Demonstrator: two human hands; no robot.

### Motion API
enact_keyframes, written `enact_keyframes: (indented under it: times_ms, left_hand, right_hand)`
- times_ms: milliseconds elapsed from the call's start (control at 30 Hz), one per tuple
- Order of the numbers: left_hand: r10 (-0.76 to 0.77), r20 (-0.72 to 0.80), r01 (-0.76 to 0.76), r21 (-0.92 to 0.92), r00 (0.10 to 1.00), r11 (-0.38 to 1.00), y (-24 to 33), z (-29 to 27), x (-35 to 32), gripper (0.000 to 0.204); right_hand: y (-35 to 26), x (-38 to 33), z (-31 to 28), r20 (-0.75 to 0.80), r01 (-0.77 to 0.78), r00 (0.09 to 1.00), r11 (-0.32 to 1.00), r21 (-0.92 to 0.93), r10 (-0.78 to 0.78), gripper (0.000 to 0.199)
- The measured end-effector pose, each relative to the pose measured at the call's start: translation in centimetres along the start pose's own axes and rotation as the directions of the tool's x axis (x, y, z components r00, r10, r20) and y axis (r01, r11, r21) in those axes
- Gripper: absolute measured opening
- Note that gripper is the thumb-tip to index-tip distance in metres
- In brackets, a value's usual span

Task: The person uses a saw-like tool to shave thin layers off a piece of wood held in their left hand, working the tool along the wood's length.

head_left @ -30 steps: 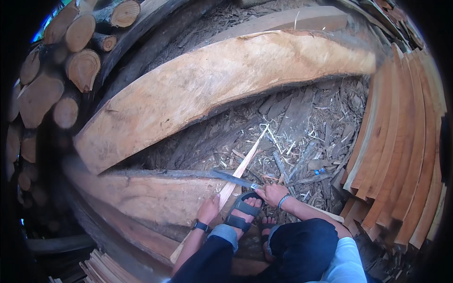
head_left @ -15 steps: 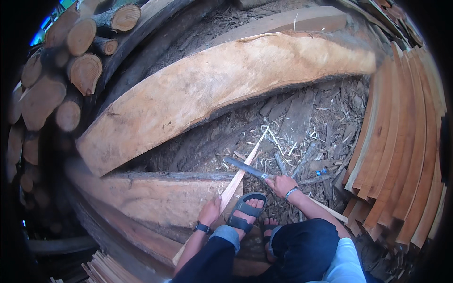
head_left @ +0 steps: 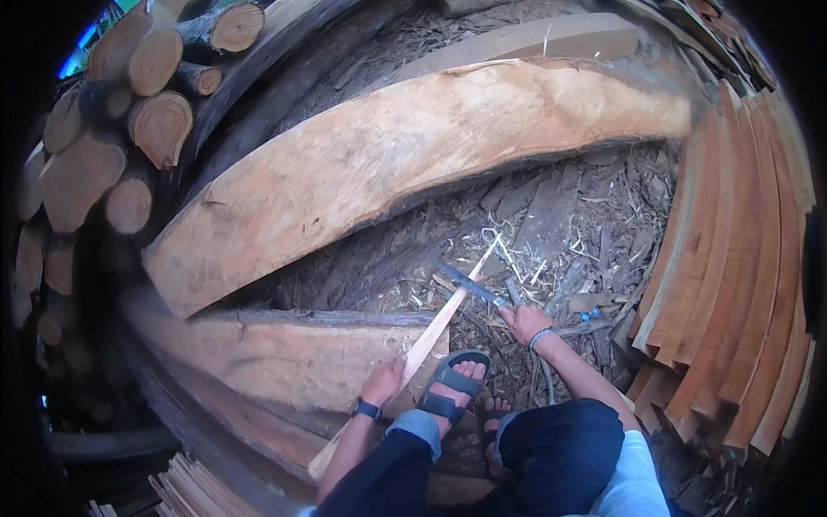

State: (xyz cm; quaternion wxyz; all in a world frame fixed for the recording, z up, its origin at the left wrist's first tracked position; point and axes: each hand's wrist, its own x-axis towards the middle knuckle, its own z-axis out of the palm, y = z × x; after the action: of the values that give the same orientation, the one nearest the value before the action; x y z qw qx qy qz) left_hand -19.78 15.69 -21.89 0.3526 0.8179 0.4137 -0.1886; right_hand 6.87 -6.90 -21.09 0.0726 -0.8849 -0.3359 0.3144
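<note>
My left hand is closed round a long pale wooden strip, beside my sandalled foot. The strip slants away from me and narrows toward its far tip among curly shavings. My right hand grips the handle of a long-bladed knife. The dark blade lies across the strip's far part, pointing up and left, and appears to touch it. Most of the handle is hidden in my fingers. The strip's near end runs back past my left forearm.
A large curved slab spans the space ahead, with a second slab nearer on the left. Cut logs are piled at the left, stacked boards at the right. Thin strips lie at lower left. Bark and shavings cover the ground.
The knife and my right hand have moved away from me and slightly right, the blade sliding along the strip toward its far tip. My left hand keeps its hold.
</note>
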Motion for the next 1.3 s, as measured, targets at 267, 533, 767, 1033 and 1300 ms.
enact_keyframes:
  times_ms: [267,533,767,1033,1300]
  left_hand:
    - [-0.047,0.012,0.046,0.072,0.999,0.996,0.7,-0.5,-0.2,0.073]
    - [-0.109,0.027,0.105,0.113,0.994,0.988,2.1,-1.3,-1.3,0.072]
    - [-0.107,0.052,0.102,0.091,0.993,0.991,1.9,-1.3,-1.0,0.070]
    - [-0.067,-0.043,0.073,0.149,0.997,0.986,2.8,-1.8,-2.1,0.068]
    - [-0.060,-0.010,0.061,0.170,0.998,0.984,2.2,-1.6,-1.6,0.068]
  right_hand:
    - [0.1,0.1,-0.1,0.020,0.042,0.999,0.998,-0.040,-0.041,0.067]
    - [0.1,0.4,0.1,-0.018,0.035,0.999,0.999,0.018,-0.035,0.068]
    - [-0.3,-0.5,0.7,0.038,0.073,0.997,0.997,-0.022,-0.072,0.069]
    - [-0.4,-0.8,0.5,-0.039,0.133,0.990,0.989,-0.065,-0.136,0.069]
    - [0.3,0.0,1.7,-0.036,0.107,0.994,0.994,-0.024,-0.108,0.068]
